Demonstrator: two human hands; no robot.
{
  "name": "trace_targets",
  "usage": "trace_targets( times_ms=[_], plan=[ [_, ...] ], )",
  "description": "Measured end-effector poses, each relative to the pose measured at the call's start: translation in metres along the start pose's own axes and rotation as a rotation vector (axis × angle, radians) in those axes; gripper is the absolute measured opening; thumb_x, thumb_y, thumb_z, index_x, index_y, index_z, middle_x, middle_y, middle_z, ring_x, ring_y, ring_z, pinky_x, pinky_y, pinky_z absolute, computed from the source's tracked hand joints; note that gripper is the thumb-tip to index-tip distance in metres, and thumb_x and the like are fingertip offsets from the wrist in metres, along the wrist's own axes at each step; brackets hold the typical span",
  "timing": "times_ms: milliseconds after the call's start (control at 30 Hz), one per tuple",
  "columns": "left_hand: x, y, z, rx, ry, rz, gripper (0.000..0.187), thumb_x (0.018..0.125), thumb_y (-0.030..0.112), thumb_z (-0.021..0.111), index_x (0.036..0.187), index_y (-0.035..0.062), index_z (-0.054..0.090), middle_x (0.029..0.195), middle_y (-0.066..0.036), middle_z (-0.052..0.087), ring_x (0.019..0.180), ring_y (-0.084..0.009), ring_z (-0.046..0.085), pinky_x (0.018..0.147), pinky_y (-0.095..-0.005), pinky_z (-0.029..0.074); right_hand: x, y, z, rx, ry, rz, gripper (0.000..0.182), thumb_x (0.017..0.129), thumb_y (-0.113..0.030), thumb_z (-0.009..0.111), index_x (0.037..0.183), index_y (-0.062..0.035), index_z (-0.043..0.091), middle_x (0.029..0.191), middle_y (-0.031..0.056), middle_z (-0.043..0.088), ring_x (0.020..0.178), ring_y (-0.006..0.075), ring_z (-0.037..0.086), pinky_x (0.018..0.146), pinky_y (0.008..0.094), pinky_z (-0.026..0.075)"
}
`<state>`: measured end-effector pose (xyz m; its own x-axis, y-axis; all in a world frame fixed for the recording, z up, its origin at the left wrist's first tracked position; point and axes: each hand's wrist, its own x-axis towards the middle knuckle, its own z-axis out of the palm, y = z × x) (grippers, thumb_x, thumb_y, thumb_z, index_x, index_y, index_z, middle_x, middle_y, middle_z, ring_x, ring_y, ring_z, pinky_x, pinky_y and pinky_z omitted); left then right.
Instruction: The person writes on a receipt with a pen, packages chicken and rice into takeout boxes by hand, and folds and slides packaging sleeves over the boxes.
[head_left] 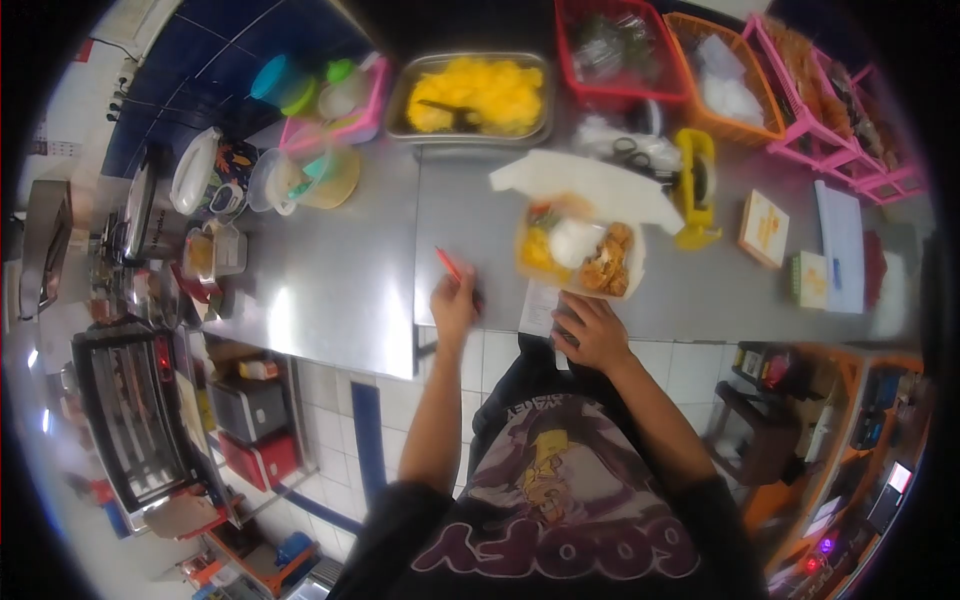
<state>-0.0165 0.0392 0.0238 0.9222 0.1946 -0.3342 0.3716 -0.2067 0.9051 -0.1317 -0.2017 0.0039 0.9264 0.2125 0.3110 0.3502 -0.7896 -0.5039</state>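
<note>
My left hand (pixel 456 302) is closed around a red pen (pixel 449 263), which points up and away over the steel counter. To its right, my right hand (pixel 595 335) has its fingers bent over a white paper slip (pixel 538 306) at the counter's front edge. Just beyond that hand sits an open food box (pixel 636 262) with its lid (pixel 590 185) folded back. Inside it are white rice (pixel 574 242), pieces of fried chicken (pixel 608 262) and yellow food (pixel 540 245). Part of the slip is hidden under my right hand.
A metal tray of yellow food (pixel 480 92) stands at the back, beside red (pixel 620 95) and orange baskets (pixel 725 85). A yellow tape dispenser (pixel 697 190) is right of the box. Plastic tubs (pixel 335 178) are at left; a small box (pixel 764 229) and papers (pixel 842 240) lie right.
</note>
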Motion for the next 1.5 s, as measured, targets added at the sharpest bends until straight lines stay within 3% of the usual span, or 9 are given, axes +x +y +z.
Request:
trace_targets(
  times_ms=[67, 267, 367, 900, 1000, 1067, 1200, 1267, 1500],
  plan=[
    [-0.001, 0.004, -0.002, 0.016, -0.034, -0.062, 0.035, 0.093, 0.035, 0.072, 0.087, 0.0019, 0.063, 0.062, -0.001, 0.057, 0.046, -0.0099, 0.052, 0.041, -0.0255, 0.038, -0.001, 0.0, 0.001, -0.008, -0.003, 0.001, 0.031, 0.081, -0.033, 0.073, 0.105, -0.0128, 0.074, 0.132, 0.011, 0.061, 0.119, 0.0297, 0.059, 0.104, 0.0431, 0.045],
    [-0.001, 0.004, -0.002, -0.038, -0.042, -0.052, 0.033, 0.092, 0.033, 0.074, 0.086, 0.0026, 0.062, 0.061, -0.002, 0.057, 0.046, -0.0112, 0.053, 0.041, -0.0261, 0.039, 0.0, 0.0, -0.001, -0.006, -0.006, 0.001, 0.031, 0.081, -0.033, 0.073, 0.105, -0.0127, 0.074, 0.131, 0.0111, 0.061, 0.12, 0.0296, 0.058, 0.104, 0.0431, 0.045],
    [0.002, -0.006, 0.001, -0.061, -0.022, -0.004, 0.038, 0.091, 0.039, 0.074, 0.086, 0.0035, 0.061, 0.057, 0.001, 0.054, 0.04, -0.007, 0.045, 0.037, -0.0238, 0.035, 0.0, 0.0, -0.001, 0.006, 0.004, -0.001, 0.032, 0.081, -0.032, 0.073, 0.105, -0.0125, 0.074, 0.131, 0.0113, 0.061, 0.121, 0.0298, 0.058, 0.104, 0.043, 0.045],
    [0.004, -0.011, -0.001, -0.006, -0.02, 0.007, 0.036, 0.09, 0.035, 0.076, 0.088, 0.0021, 0.061, 0.058, 0.001, 0.054, 0.04, -0.0067, 0.044, 0.036, -0.0231, 0.034, 0.0, 0.0, 0.0, -0.003, 0.0, -0.004, 0.031, 0.081, -0.032, 0.073, 0.105, -0.0126, 0.074, 0.13, 0.0121, 0.061, 0.121, 0.0301, 0.057, 0.105, 0.0429, 0.045],
    [0.005, -0.011, -0.002, 0.002, -0.018, -0.037, 0.032, 0.088, 0.03, 0.078, 0.089, 0.0015, 0.064, 0.064, -0.001, 0.06, 0.05, -0.009, 0.053, 0.046, -0.0255, 0.041, 0.0, 0.0, 0.001, -0.019, 0.0, -0.008, 0.031, 0.081, -0.032, 0.073, 0.105, -0.0128, 0.074, 0.13, 0.0121, 0.061, 0.121, 0.0302, 0.058, 0.104, 0.043, 0.045],
    [0.006, -0.017, 0.0, -0.031, -0.012, 0.032, 0.036, 0.09, 0.034, 0.076, 0.092, 0.0015, 0.061, 0.058, 0.001, 0.054, 0.04, -0.0069, 0.046, 0.036, -0.0232, 0.034, -0.001, 0.001, 0.001, -0.002, 0.01, -0.01, 0.032, 0.081, -0.033, 0.073, 0.105, -0.0127, 0.074, 0.131, 0.012, 0.061, 0.121, 0.0304, 0.058, 0.104, 0.0434, 0.045],
    [0.001, -0.006, 0.0, -0.058, -0.022, -0.005, 0.036, 0.089, 0.033, 0.076, 0.093, 0.0012, 0.061, 0.058, 0.0, 0.055, 0.04, -0.007, 0.046, 0.036, -0.0234, 0.034, -0.001, 0.0, 0.001, 0.0, 0.001, -0.003, 0.032, 0.081, -0.033, 0.073, 0.106, -0.0125, 0.074, 0.131, 0.0118, 0.061, 0.121, 0.0304, 0.058, 0.105, 0.0437, 0.045],
    [0.002, -0.006, -0.002, -0.013, -0.02, -0.047, 0.031, 0.088, 0.028, 0.078, 0.092, 0.001, 0.065, 0.065, -0.001, 0.06, 0.051, -0.0086, 0.054, 0.046, -0.0247, 0.04, 0.0, 0.0, 0.0, -0.008, 0.0, -0.003, 0.032, 0.081, -0.033, 0.073, 0.106, -0.0126, 0.074, 0.131, 0.0117, 0.061, 0.121, 0.0304, 0.058, 0.104, 0.0435, 0.045],
    [0.011, -0.025, -0.002, 0.038, -0.008, 0.049, 0.036, 0.089, 0.033, 0.077, 0.094, 0.0005, 0.062, 0.057, 0.0, 0.055, 0.039, -0.0069, 0.045, 0.037, -0.0236, 0.033, 0.0, 0.0, -0.001, 0.004, 0.0, -0.002, 0.031, 0.08, -0.032, 0.073, 0.105, -0.0128, 0.074, 0.131, 0.0115, 0.061, 0.12, 0.0299, 0.058, 0.105, 0.0428, 0.045]
  ],
)
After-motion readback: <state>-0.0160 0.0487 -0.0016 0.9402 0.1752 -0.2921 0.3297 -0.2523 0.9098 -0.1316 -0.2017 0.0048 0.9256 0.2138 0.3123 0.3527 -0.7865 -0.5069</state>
